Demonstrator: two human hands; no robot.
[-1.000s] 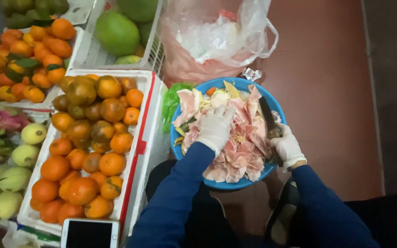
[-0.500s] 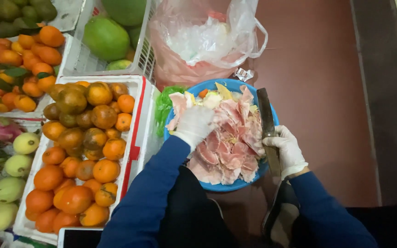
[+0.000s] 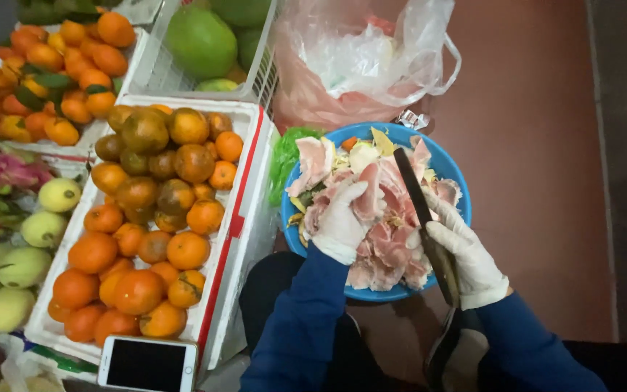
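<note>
The heap of pink fruit peels [image 3: 390, 239] lies in the blue bowl [image 3: 450, 168], which sits on the red-brown floor [image 3: 538, 145] just in front of the person's knees. The left hand [image 3: 342, 218], in a white glove, is pressed down on the near-left side of the heap, fingers curled into the scraps; half a second ago it lay higher, toward the bowl's far left rim, so it has drawn back along the pile. The right hand [image 3: 469, 258], also gloved, is closed around the handle of a long dark knife [image 3: 419, 210], whose blade now slants across the peels rather than standing at the bowl's right edge. Judging by this, the scraps are being gathered and pressed together. Behind the bowl stands a filled plastic bag [image 3: 357, 65]; to the left a white crate of oranges [image 3: 146, 210], with a phone [image 3: 146, 363] at its near end
</note>
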